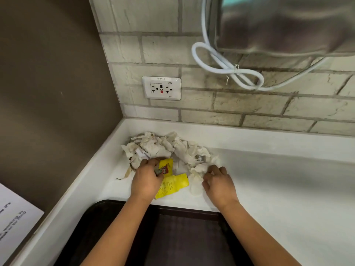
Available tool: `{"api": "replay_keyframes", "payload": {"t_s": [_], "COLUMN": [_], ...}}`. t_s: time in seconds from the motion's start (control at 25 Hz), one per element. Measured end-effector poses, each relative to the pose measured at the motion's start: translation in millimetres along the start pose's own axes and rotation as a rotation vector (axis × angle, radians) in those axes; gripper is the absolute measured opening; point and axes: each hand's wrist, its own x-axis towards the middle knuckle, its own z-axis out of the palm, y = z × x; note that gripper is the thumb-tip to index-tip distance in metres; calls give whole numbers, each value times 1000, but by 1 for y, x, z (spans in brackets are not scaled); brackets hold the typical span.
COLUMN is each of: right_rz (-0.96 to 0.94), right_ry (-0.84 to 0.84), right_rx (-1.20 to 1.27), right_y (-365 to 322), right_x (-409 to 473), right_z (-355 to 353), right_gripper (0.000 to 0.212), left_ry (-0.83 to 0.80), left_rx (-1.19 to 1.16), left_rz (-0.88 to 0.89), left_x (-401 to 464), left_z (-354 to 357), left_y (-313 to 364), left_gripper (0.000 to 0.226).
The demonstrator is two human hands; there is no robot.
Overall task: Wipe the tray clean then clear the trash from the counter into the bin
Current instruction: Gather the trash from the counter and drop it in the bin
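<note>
A heap of crumpled white tissues (163, 146) lies in the back left corner of the white counter (278, 179). In front of it lie two yellow sachets, one (167, 167) by my left hand and one (173, 186) nearer me. My left hand (147, 180) reaches into the heap, its curled fingers gripping the upper sachet and scraps of paper. My right hand (219, 184) has its fingers curled over a clump of white tissue (197, 172). A dark tray (107, 214) sits at the counter's front edge under my forearms.
A brown side wall (48, 93) closes the left. The tiled back wall carries a socket plate (161, 87). A metal appliance (288, 24) with a looped white cable (226, 68) hangs above right. A printed sheet (13, 217) is stuck low on the left.
</note>
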Motion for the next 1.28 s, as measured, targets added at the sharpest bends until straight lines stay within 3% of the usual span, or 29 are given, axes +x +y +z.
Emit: {"api": "replay_keyframes", "payload": {"t_s": [0.08, 0.2, 0.24, 0.32, 0.44, 0.52, 0.64, 0.76, 0.96, 1.12, 1.28], "right_rz": [-21, -56, -38, 52, 193, 254, 308, 296, 314, 354, 420], "right_ry": [56, 194, 195, 178, 76, 95, 116, 51, -117, 64, 330], "right_rx": [6, 59, 82, 221, 411, 514, 422, 249, 484, 597, 820], "right_y": [0, -3, -4, -6, -1, 5, 13, 24, 31, 32, 23], "right_x": [-6, -16, -20, -26, -33, -38, -43, -43, -31, -39, -72], "right_z": [-2, -9, -7, -8, -8, -8, -11, -12, -16, -29, -63], "right_gripper": [19, 7, 13, 23, 7, 15, 34, 30, 15, 19, 20], "left_ry": [-49, -84, -71, -27, 17, 24, 43, 37, 16, 25, 16], "left_rx": [-127, -156, -176, -263, -368, -403, -404, -403, -411, -511, -876], "left_rz": [42, 55, 60, 51, -63, -115, -134, -137, -145, -160, -206], "left_x": [-5, -14, -17, -21, -23, -25, -29, -31, -36, -44, -66], "left_z": [-1, -1, -1, -4, -10, -13, -15, -14, -14, -18, -27], "left_y": [1, 2, 3, 4, 6, 7, 8, 11, 22, 33, 47], "left_gripper": [45, 55, 56, 52, 39, 32, 30, 32, 40, 43, 33]}}
